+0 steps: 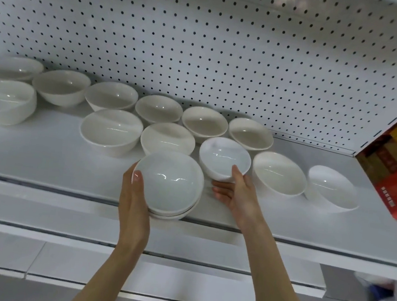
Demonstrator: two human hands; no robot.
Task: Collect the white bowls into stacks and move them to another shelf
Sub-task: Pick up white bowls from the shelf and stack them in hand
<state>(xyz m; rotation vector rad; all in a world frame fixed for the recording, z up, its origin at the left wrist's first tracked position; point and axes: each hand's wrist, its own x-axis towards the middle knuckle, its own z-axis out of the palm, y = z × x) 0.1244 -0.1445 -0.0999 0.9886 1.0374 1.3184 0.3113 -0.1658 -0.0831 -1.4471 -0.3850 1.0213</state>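
At the near edge of the shelf (40, 154), the left hand (134, 205) holds a small stack of white bowls (170, 182), its grip curled around the left side. Just right of it, the grip of the right hand (239, 196) pinches the near rim of a single bowl (222, 156), thumb inside, fingers beneath.

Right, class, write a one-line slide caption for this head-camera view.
Left hand holds a short stack of glossy white ceramic bowls while right hand grips another white bowl at the white shelf.
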